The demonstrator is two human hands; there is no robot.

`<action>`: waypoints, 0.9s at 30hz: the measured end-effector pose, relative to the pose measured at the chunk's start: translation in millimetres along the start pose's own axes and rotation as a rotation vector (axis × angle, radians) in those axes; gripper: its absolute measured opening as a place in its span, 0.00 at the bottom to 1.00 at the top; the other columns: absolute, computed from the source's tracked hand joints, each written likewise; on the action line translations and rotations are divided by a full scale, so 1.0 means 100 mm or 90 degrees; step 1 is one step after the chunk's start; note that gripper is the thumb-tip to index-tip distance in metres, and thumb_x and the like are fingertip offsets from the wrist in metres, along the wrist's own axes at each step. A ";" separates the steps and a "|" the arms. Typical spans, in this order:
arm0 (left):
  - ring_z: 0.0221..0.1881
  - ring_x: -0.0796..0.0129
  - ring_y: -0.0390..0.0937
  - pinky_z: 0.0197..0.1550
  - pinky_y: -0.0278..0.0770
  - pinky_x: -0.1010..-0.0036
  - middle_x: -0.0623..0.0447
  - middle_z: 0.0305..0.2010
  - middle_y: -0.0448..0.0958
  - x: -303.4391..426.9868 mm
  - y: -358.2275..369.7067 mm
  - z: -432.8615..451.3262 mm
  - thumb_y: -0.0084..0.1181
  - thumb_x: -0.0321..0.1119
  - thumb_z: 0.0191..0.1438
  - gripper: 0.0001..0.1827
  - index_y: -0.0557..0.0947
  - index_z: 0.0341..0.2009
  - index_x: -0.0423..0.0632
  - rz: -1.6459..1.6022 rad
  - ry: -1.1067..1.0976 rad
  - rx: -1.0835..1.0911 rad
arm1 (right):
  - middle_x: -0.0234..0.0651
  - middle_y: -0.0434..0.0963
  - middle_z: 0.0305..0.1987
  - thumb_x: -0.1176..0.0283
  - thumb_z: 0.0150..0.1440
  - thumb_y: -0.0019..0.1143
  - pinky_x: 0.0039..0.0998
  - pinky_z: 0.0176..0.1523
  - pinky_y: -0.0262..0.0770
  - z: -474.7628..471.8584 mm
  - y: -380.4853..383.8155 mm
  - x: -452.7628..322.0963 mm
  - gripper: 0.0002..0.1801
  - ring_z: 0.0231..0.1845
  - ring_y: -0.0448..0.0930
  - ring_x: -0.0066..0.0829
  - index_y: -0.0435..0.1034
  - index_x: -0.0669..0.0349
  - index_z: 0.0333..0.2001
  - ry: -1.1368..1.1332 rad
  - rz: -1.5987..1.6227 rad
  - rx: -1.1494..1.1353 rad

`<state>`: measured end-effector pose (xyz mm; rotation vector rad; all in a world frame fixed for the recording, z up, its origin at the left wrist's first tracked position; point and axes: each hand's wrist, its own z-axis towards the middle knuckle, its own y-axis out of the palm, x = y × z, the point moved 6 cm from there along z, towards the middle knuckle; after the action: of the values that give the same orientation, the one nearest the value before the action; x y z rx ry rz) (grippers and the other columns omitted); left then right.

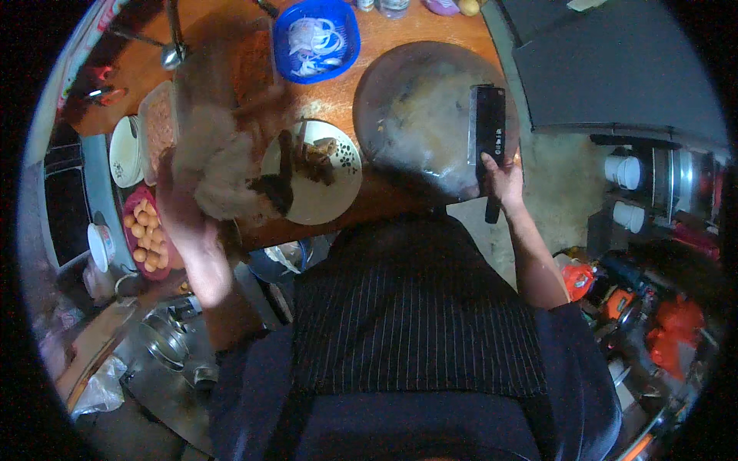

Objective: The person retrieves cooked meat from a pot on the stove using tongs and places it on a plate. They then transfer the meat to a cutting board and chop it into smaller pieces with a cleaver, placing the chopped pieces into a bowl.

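My right hand (pixel 504 178) grips the handle of a black cleaver (pixel 490 124). Its bright cutting edge faces left, and the blade lies over the right side of a wet, round chopping board (pixel 426 109). My left hand (pixel 187 213) is badly blurred at the left of the table. Beside it is a smeared whitish-brown shape (pixel 225 167), perhaps a bag or cloth; whether the hand holds it is unclear. Right of that shape, a white plate (pixel 323 207) with a dark floral pattern carries dark brown pieces of food (pixel 323 158), partly in shadow.
A blue plastic basket (pixel 353 55) holds sliced onion rings. Along the left stand a clear container of minced meat (pixel 160 124), stacked plates (pixel 124 152) and a pink basket (pixel 130 199) of eggs. A metal lamp or stand (pixel 172 55) rises at the back left. White buckets (pixel 622 172) stand far right.
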<state>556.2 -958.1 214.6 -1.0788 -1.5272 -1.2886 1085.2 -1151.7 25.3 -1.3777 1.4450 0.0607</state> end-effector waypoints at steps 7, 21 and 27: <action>0.61 0.44 0.66 0.62 0.65 0.52 0.34 0.60 0.66 -1.11 1.81 -0.36 0.57 0.43 0.53 0.34 0.66 0.61 0.39 0.485 0.063 -0.148 | 0.26 0.72 0.20 0.63 0.61 0.61 0.24 0.19 0.64 -0.02 -0.05 -0.07 0.12 0.14 0.69 0.17 0.70 0.61 0.34 0.000 0.190 -0.104; 0.63 0.34 0.62 0.64 0.60 0.46 0.32 0.61 0.66 -2.70 3.34 0.37 0.65 0.51 0.45 0.37 0.74 0.57 0.44 0.803 0.653 -0.128 | 0.21 0.69 0.18 0.62 0.58 0.66 0.21 0.19 0.63 -0.11 -0.84 0.73 0.12 0.15 0.67 0.14 0.73 0.57 0.33 0.124 0.338 -0.114; 0.60 0.43 0.68 0.56 0.72 0.51 0.42 0.63 0.67 -2.82 3.08 -0.74 0.61 0.39 0.41 0.28 0.80 0.52 0.56 0.770 0.560 -0.375 | 0.22 0.69 0.18 0.62 0.59 0.64 0.22 0.19 0.65 0.08 -0.87 0.87 0.11 0.14 0.68 0.16 0.72 0.56 0.33 0.074 0.404 -0.161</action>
<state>934.2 -1026.6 35.0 -1.1995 0.2493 -1.0235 1176.4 -1233.5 14.2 -1.0774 1.9783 0.5962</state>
